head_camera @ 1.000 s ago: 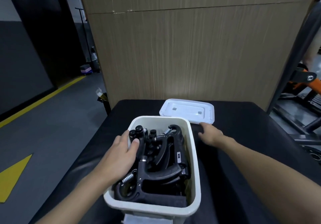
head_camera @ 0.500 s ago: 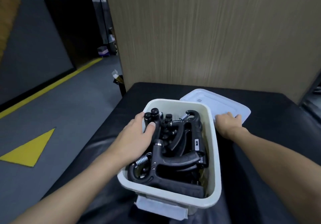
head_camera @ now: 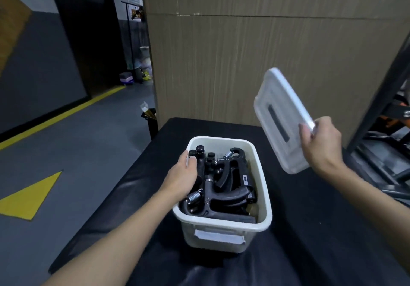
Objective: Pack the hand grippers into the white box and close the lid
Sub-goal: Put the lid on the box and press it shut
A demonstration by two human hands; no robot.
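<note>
Up at my right hand [head_camera: 321,146], the lid [head_camera: 279,117] has left the tabletop [head_camera: 310,230], where it lay half a second ago. My fingers now pinch its edge and hold it tilted in the air, above and right of the box [head_camera: 265,188]. My left hand [head_camera: 184,179] grips the box's left wall, thumb inside against the grippers [head_camera: 224,188], which all sit within. Packing looks done; I judge only lowering and pressing the lid remains.

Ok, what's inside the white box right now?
Black hand grippers with steel springs lie piled inside the white box; fingers of the left hand curl over its left rim. The pile hides the box floor and anything lower down.
</note>
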